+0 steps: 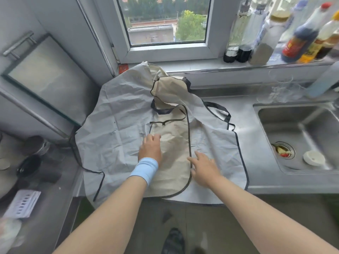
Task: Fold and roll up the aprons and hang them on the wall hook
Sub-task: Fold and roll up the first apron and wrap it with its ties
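At the far left, we are looking at a glass-fronted cabinet door with a metal handle [42, 74]. Below it, some dark round jars [36, 145] are standing on a side ledge.

Across the middle of the stainless steel surface [256, 143], a large, creased pale grey apron with dark edging [113, 129] is lying spread out flat. Its lower hem is hanging over the front edge, and its top is climbing towards the windowsill. One thin dark tie of the grey apron [91, 171] is trailing off its left side.

A smaller beige apron with dark piping [174, 180] is lying on top of the grey one. Its rounded hem is pointing towards us, its bib end is rumpled up near the window, and its thin dark ties are crossing its middle.

Our left hand [150, 149], with a light blue wristband [145, 169] on the wrist, is resting palm down on the beige cloth. Its fingers are loosely bent and are gripping nothing. Our right hand [204, 168] is lying relaxed with its fingers spread, just at the beige apron's right edge and touching the grey cloth.

Further right, a dark strap loop of the grey apron [218, 110] is lying on the steel. Beyond it, a stainless steel sink [311, 114] is holding a small white round lid [314, 158]. Above, several sauce bottles [300, 33] are standing on the sill.
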Available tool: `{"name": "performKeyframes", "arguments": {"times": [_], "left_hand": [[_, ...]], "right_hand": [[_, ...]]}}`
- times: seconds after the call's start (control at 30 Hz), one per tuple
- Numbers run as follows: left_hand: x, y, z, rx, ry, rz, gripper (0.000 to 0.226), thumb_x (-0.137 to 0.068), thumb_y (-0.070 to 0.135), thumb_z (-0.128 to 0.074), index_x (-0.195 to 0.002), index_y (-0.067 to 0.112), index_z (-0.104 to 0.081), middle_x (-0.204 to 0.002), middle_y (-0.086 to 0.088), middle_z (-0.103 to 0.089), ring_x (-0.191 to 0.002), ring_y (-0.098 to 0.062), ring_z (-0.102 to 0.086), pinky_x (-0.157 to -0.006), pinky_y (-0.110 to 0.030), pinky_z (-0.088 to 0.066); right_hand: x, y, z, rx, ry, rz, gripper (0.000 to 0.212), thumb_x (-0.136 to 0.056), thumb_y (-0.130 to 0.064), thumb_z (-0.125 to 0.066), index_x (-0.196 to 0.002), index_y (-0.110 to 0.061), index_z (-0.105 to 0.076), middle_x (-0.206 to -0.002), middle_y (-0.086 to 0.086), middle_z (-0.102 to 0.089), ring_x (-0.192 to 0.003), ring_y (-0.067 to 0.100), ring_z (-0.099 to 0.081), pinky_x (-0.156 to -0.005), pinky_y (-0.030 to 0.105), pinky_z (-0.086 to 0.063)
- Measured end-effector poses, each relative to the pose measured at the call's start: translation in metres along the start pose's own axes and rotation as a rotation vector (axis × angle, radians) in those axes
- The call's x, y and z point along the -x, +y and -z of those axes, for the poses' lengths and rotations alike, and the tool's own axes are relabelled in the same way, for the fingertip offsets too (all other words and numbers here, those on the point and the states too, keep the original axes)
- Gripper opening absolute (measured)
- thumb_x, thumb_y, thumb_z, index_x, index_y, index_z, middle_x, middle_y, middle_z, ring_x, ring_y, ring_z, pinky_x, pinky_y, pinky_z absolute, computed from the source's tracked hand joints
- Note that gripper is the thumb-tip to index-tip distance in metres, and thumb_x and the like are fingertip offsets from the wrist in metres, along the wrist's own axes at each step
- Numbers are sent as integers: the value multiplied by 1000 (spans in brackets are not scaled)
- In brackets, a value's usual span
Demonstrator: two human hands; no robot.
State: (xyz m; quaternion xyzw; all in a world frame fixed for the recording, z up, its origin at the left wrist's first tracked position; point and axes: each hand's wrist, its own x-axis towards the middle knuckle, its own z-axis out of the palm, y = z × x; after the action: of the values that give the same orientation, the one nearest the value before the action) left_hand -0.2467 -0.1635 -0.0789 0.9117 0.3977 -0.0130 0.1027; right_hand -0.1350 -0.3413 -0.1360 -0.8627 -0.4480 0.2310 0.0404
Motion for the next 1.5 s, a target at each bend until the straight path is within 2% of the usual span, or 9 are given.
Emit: {"name": "performKeyframes", "arguments": {"times": [0.33, 0.53, 0.63, 0.77, 0.87, 1.0, 1.2, 1.33, 1.5], "left_hand": [[41, 52, -61, -326, -741, -362, 69, -91, 19, -51, -151, 35, -22, -163, 3, 7, -150, -20, -1, -120, -40, -18], [53, 77, -46, -235, -701, -347, 43, -89, 35, -60, -131, 41, -53, -150, 6, -29, -137, -20, -35, -102, -36, -40], [51, 92, -47, -136, -599, -333, 51, -91, 32, -57, -140, 37, -44, -150, 6, -30, -137, -20, -34, -105, -38, -40], [57, 113, -60, -152, -681, -325, 60, -88, 37, -60, -144, 34, -40, -150, 0, -27, -138, -25, -26, -110, -39, -32], [56, 120, -64, -158, -691, -287, 59, -87, 42, -61, -142, 32, -43, -149, -3, -27, -138, -27, -26, -110, -40, -30], [44, 124, -46, 121, -723, -161, 52, -92, 43, -57, -141, 25, -48, -140, -4, -47, -122, -24, -51, -100, -34, -41], [17, 126, 26, 1177, -692, 356, 45, -92, 57, -50, -106, 15, -57, -107, -9, -55, -77, -26, -61, -75, -46, -55], [9, 107, 50, 1030, -715, 369, 54, -79, 63, -65, -117, 26, -51, -109, -13, -64, -85, -34, -69, -62, -44, -58], [-2, 54, 29, 597, -543, 302, 15, -81, 18, -67, -93, 11, -64, -81, -15, -70, -68, -31, -71, -68, -45, -61]], "right_hand": [[46, 89, -13, 252, -171, -21, 66, -100, -48, -31, -153, -45, 8, -162, 1, 22, -151, 23, 13, -119, 56, -1], [53, 98, 5, 127, -13, -115, 59, -92, -33, -45, -149, -35, -30, -165, 6, -2, -152, 22, 1, -120, 51, -5], [64, 111, 12, 38, 249, -375, 56, -91, -27, -50, -144, -30, -31, -161, 9, -7, -149, 28, -5, -112, 51, -22], [76, 137, 14, -401, 222, -721, 79, -90, -35, -60, -151, -19, -14, -150, 16, -28, -134, 36, -34, -103, 49, -37], [76, 145, 17, -686, 204, -784, 67, -85, -28, -66, -141, -10, -35, -132, 16, -52, -113, 34, -54, -89, 39, -45], [75, 124, 37, -1000, 264, -641, 20, -75, -8, -60, -94, -7, -65, -92, 7, -66, -77, 22, -60, -66, 30, -46], [72, 48, 98, -1092, 101, -99, 52, -79, 9, -47, -104, -30, -71, -89, -18, -68, -83, 0, -60, -69, 13, -45], [46, 6, 88, -812, -103, 67, 60, -69, -29, -51, -125, -52, -59, -121, -12, -64, -117, 15, -55, -104, 39, -44], [12, -16, 72, -772, -220, 42, 36, -59, -55, -53, -89, -55, -74, -151, -1, -39, -140, 18, -33, -118, 42, -25]]}}
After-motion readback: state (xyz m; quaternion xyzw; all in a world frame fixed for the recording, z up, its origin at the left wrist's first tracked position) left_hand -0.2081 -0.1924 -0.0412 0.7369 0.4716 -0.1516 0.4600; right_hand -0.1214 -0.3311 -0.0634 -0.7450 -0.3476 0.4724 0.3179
